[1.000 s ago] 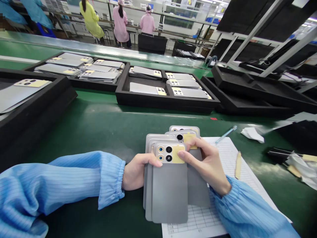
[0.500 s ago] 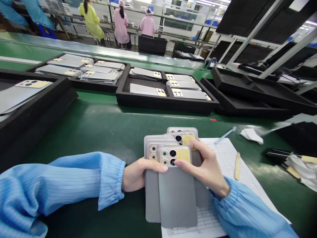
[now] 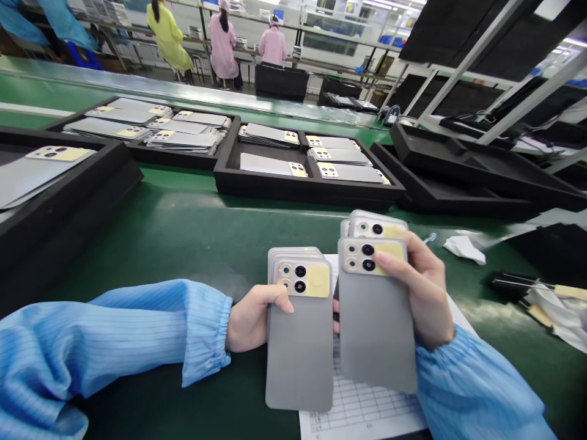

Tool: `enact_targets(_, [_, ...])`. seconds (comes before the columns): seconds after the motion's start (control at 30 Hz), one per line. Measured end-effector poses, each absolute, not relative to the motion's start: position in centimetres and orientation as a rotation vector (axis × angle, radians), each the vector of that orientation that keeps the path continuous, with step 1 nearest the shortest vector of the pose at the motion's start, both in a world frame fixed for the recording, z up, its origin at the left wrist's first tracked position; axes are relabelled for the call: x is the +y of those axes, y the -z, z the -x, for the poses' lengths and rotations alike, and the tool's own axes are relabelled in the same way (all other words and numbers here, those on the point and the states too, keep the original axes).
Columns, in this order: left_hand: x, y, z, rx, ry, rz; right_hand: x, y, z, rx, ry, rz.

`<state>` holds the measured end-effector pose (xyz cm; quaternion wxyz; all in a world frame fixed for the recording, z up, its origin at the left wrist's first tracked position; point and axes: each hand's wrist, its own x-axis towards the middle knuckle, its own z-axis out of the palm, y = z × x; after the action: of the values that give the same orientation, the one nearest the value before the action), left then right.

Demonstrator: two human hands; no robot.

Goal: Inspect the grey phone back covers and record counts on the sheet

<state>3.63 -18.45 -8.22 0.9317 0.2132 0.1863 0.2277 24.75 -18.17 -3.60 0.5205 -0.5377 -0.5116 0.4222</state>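
My left hand (image 3: pixel 257 318) holds a stack of grey phone back panels (image 3: pixel 300 354), its thumb lying on the top one below the camera rings. Each visible top panel has round lens openings and a yellow film patch at its upper end. To the right, my right hand (image 3: pixel 424 287) grips a second group of grey panels (image 3: pixel 376 333), thumb on the yellow patch, with more panels fanned out behind. A narrow gap separates the two groups. Beneath them a printed sheet (image 3: pixel 367 412) lies on the green table (image 3: pixel 197 226).
Black trays (image 3: pixel 307 190) of panels stand across the table, with another tray (image 3: pixel 92 189) at left. Stacked black trays (image 3: pixel 486 165) are at right. Crumpled white paper (image 3: pixel 464 249) lies on the right side. Several people sit beyond the table.
My right hand has moved right and slightly up with its panels, parting them from the stack in my left hand. My left hand has stayed nearly in place.
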Motion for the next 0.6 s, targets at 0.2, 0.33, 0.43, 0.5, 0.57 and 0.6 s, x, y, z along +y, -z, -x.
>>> enact_targets(0.2, [-18.8,8.1,-3.8,0.292,-0.515,-0.551,-17.7,3.6,-25.7,-1.2,-0.893,1.312])
enact_targets(0.33, [-18.8,7.9,-3.8,0.33,-0.527,-0.61,-17.5,4.2,-25.1,-1.37,-0.885,1.27])
enact_targets(0.43, [-18.8,7.7,-3.8,0.338,-0.515,-0.614,-17.6,4.3,-24.6,-1.581,-0.859,1.287])
enact_targets(0.5, [-18.8,7.7,-3.8,0.338,-0.519,-0.611,-17.8,4.4,-24.3,-1.661,-0.868,1.287])
enact_targets(0.57, [-18.8,7.7,-3.8,0.341,-0.529,-0.609,-17.9,4.5,-24.2,-1.691,-0.882,1.28])
enact_targets(0.6, [-18.9,7.8,-3.8,0.344,-0.533,-0.608,-18.0,4.5,-24.1,-1.703,-0.892,1.274])
